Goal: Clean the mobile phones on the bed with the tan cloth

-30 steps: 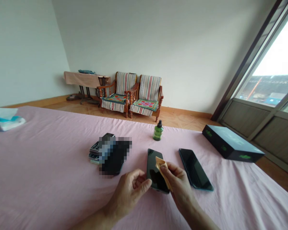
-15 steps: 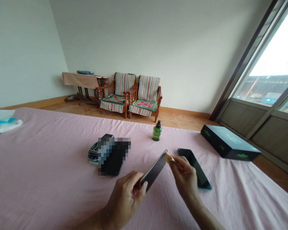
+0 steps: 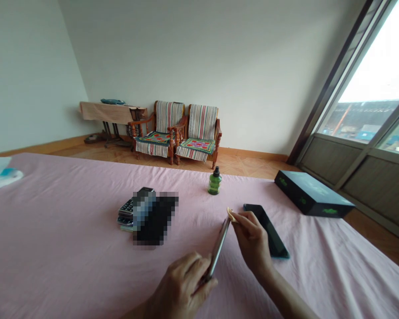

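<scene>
My left hand [image 3: 182, 285] grips the near end of a dark smartphone [image 3: 218, 249], tilted up on its edge above the pink cloth. My right hand [image 3: 252, 241] pinches a small tan cloth [image 3: 232, 215] against the phone's far end. A second dark phone [image 3: 266, 229] lies flat on the cloth just right of my right hand. Beyond the hands stands a small green bottle [image 3: 214, 182] with a black cap.
A pile of phones [image 3: 142, 213], partly blurred out, lies left of centre on the pink-covered table [image 3: 60, 230]. A black box [image 3: 310, 199] sits at the right, white and blue packets [image 3: 0, 175] at the far left. Two striped chairs [image 3: 176, 139] stand by the wall.
My left hand lifted the phone off the cloth and turned it from flat to nearly edge-on. My right hand moved with the tan cloth to the phone's far end.
</scene>
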### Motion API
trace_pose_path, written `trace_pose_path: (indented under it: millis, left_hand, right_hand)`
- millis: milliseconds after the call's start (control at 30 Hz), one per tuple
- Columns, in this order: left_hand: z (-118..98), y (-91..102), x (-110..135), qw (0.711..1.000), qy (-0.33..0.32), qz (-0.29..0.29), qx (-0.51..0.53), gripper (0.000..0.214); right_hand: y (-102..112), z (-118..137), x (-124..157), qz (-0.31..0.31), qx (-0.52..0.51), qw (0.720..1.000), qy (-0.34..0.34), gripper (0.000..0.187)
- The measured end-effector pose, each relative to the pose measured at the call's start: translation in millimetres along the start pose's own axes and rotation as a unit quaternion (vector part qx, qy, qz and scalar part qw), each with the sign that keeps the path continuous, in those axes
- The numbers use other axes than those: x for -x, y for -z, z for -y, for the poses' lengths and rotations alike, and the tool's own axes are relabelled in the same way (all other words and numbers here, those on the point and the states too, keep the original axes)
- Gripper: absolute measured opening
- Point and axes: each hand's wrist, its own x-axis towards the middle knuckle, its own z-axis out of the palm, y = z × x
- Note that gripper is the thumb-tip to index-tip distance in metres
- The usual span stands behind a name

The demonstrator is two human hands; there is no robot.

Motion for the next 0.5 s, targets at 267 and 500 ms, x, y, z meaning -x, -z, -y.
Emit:
trace_pose_path:
  millis: [267, 500]
  left_hand:
    - [4.0, -3.3, 3.5, 0.999, 0.046, 0.002, 0.022, 0.014]
    - [4.3, -0.3, 0.2, 0.996, 0.063, -0.020, 0.065, 0.012]
  right_hand:
    - [-15.3, 28.8, 29.2, 0.034, -0.031, 0.996, 0.078, 0.038]
    - [-18.0, 44.8, 51.2, 0.112, -0.117, 0.983, 0.086, 0.040]
